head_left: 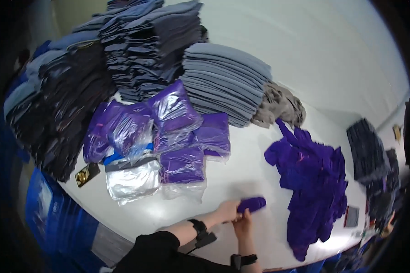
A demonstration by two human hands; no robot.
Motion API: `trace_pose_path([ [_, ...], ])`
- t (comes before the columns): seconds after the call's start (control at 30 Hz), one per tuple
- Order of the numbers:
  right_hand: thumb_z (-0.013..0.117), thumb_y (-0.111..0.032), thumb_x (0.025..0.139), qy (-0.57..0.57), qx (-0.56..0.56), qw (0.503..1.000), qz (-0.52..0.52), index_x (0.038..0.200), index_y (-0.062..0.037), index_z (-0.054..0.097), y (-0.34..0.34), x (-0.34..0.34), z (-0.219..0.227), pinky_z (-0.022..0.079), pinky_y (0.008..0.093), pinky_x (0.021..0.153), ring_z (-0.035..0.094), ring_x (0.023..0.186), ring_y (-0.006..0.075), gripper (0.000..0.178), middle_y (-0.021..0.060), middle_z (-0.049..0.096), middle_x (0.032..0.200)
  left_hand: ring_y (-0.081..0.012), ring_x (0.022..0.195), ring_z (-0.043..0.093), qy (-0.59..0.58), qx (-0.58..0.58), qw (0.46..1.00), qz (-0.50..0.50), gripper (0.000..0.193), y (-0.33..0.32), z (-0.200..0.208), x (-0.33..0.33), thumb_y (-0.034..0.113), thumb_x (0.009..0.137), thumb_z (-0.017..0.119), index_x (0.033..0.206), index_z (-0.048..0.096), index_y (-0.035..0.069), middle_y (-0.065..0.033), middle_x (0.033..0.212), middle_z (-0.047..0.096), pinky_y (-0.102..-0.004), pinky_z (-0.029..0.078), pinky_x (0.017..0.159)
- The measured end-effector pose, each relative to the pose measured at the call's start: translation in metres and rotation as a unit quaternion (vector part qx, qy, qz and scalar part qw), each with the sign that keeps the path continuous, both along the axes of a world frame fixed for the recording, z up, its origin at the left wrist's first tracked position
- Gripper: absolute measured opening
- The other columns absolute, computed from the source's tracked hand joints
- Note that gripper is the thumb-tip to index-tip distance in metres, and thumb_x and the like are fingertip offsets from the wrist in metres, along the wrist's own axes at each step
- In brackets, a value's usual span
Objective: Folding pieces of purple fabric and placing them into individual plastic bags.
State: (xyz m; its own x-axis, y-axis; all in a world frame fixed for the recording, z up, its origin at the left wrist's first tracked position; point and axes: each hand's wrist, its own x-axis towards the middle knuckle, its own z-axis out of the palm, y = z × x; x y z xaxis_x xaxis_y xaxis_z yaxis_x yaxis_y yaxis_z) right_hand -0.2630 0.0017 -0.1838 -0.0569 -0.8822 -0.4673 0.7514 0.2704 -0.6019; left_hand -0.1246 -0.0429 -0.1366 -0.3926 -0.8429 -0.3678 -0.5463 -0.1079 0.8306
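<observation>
Both hands are closed on a small folded purple cloth [254, 204] over the front of the white table [239, 170]. My left hand [228, 211] grips its left end, and my right hand [244, 223] holds it from below, close beside the left. The exact kind of the cloth cannot be made out. To the right lies a loose heap of purple garments [312, 177], apart from my hands. At left, several purple bundles in clear plastic [182, 164] sit near a stack of clear plastic bags [133, 182].
Tall stacks of dark folded garments [141, 54] stand at the back left, beside a grey-blue folded pile [223, 79]. A crumpled grey-brown cloth [280, 104] lies behind the purple heap. A phone [87, 174] rests by the left edge; blue bins [48, 209] stand below.
</observation>
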Motion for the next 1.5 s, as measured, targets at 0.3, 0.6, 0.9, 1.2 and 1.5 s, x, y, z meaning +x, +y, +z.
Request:
trace_pose_path([
  [0.3, 0.060, -0.016, 0.066, -0.026, -0.011, 0.999, 0.029, 0.110, -0.0049, 0.050, -0.004, -0.018, 0.007, 0.048, 0.0409, 0.080, 0.058, 0.083, 0.0260, 0.046, 0.0113, 0.058, 0.091, -0.0393, 0.112, 0.035, -0.346, -0.345, 0.842, 0.230, 0.056, 0.066, 0.023, 0.165, 0.017, 0.066, 0.067, 0.119, 0.049, 0.014, -0.0161, 0.116, 0.040, -0.0566, 0.026, 0.092],
  [0.6, 0.061, -0.014, 0.067, 0.004, -0.043, 0.987, -0.157, 0.098, -0.0049, 0.053, -0.033, -0.070, 0.062, 0.049, 0.0363, 0.074, 0.057, 0.077, 0.0230, 0.033, 0.0073, 0.057, 0.084, -0.0316, 0.091, 0.046, -0.064, -0.173, 0.864, 0.469, 0.019, 0.062, -0.039, 0.208, 0.016, 0.074, 0.059, 0.091, 0.057, 0.008, -0.0108, 0.096, 0.050, -0.0440, 0.036, 0.075],
  [0.9, 0.061, -0.005, 0.064, 0.123, 0.128, 0.981, -0.076, 0.086, -0.0021, 0.052, -0.024, -0.124, 0.011, 0.049, 0.0378, 0.066, 0.055, 0.068, 0.0248, 0.024, 0.0090, 0.054, 0.076, -0.0260, 0.062, 0.052, -0.033, -0.280, 0.875, 0.392, 0.016, 0.066, -0.062, 0.220, 0.019, 0.077, 0.060, 0.081, 0.055, 0.004, -0.0100, 0.066, 0.053, -0.0380, 0.041, 0.062],
  [1.2, 0.062, -0.006, 0.067, 0.077, 0.053, 0.994, -0.061, 0.085, -0.0026, 0.056, -0.024, -0.071, 0.023, 0.049, 0.0362, 0.071, 0.058, 0.073, 0.0229, 0.019, 0.0085, 0.059, 0.078, -0.0254, 0.063, 0.051, -0.213, -0.309, 0.882, 0.286, 0.008, 0.079, -0.016, 0.217, 0.013, 0.078, 0.058, 0.082, 0.060, 0.005, -0.0104, 0.067, 0.051, -0.0348, 0.041, 0.057],
  [1.5, 0.063, -0.013, 0.062, 0.562, -0.558, 0.455, 0.407, 0.129, -0.0142, 0.039, 0.011, 0.137, 0.099, 0.042, 0.0378, 0.081, 0.054, 0.095, 0.0274, 0.071, 0.0107, 0.052, 0.100, -0.0266, 0.066, 0.056, -0.060, -0.445, 0.828, 0.335, 0.010, 0.051, -0.002, 0.208, 0.006, 0.080, 0.054, 0.086, 0.062, 0.003, -0.0124, 0.072, 0.058, -0.0331, 0.043, 0.058],
])
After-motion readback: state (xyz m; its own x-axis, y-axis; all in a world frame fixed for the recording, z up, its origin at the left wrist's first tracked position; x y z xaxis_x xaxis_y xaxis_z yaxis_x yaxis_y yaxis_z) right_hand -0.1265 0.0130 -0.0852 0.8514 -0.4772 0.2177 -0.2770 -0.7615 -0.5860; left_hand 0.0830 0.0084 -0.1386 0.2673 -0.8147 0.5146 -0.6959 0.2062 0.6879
